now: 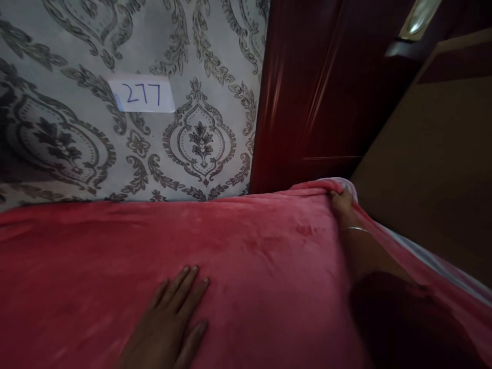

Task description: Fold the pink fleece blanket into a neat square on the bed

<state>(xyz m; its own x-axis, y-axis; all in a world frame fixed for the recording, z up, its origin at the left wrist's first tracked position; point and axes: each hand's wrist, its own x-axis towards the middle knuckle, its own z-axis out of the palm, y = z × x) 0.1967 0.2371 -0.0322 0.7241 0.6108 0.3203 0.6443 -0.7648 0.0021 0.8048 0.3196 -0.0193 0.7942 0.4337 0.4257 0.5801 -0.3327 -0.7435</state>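
A plush pinkish-red blanket [238, 256] covers a flat, bed-like surface, with a few shallow creases toward its right side. My left hand [169, 318] lies flat on it near the bottom of the view, fingers stretched out. At the far right corner, my right hand [341, 202] has its fingers closed on the blanket's edge, where the cloth bunches and a pale underside shows. Part of the right fingers is hidden in the folds. A thin bracelet circles the right wrist, and a dark sleeve covers the upper arm.
Behind the blanket stands a wall with patterned wallpaper [200, 138] and a paper label [143, 94] reading 277. A dark red wooden door [300, 102] with a metal handle [418, 20] is at the back right. A large brown board-like panel [430, 169] leans along the right side.
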